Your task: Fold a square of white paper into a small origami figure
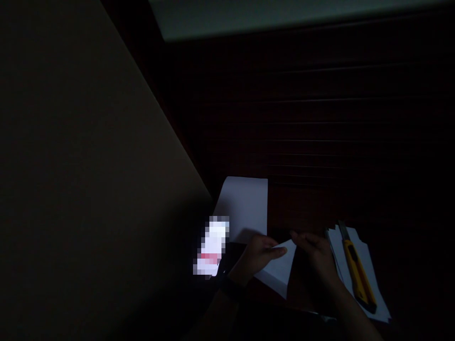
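Note:
In dim light, a folded sheet of white paper point(279, 270) is held between my two hands above a dark table. My left hand point(261, 253) grips its upper left side, thumb on top. At the sheet's top right corner, the fingertips of my right hand point(313, 246) pinch the paper. A crease crosses the lower part of the sheet, and its tip points down. Behind my left hand lies a larger white sheet point(247, 203), its far left edge curving.
Right of my right hand, a yellow utility knife point(359, 277) with its blade out lies on a stack of white papers point(377, 289). A lit, blurred-out phone screen point(213, 246) glows at the left. A pale wall point(88, 166) borders the left side; dark ridged panelling point(302, 113) rises behind.

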### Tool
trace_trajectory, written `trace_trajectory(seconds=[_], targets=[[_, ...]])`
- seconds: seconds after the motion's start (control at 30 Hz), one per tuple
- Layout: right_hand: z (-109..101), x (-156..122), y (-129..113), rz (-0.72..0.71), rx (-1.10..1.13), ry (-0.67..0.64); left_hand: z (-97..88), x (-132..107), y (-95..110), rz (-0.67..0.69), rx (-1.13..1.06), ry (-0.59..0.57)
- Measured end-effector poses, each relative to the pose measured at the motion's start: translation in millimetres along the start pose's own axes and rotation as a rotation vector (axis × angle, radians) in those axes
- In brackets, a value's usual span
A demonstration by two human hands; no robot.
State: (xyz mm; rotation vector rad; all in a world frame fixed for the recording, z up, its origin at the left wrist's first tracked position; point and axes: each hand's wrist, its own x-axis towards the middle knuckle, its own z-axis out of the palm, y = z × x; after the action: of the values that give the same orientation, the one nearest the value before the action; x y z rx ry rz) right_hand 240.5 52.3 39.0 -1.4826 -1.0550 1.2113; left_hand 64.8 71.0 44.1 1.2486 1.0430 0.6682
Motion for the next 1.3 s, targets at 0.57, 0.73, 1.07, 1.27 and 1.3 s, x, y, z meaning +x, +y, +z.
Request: trace_trajectory(seconds=[0.57, 0.73, 1.07, 1.27, 1.3], targets=[[6, 0, -1, -0.015, 0.042, -0.082, 0.4, 4, -4, 0.024, -0.041, 0.061], [2, 1, -4, 0.012, 0.072, -0.027, -0.4, 3, -3, 0.031, -0.055, 0.031], [2, 6, 6, 0.147, 0.337, -0.032, -1.9, 0, -5, 0.007, -0.046, 0.037], [8, 6, 22, 0.275, 0.432, -0.098, 2.0, 3, -7, 0.04, 0.017, 0.035], [5, 8, 23, 0.278, 0.448, -0.087, 2.4, 3, -7, 0.04, 0.02, 0.035]])
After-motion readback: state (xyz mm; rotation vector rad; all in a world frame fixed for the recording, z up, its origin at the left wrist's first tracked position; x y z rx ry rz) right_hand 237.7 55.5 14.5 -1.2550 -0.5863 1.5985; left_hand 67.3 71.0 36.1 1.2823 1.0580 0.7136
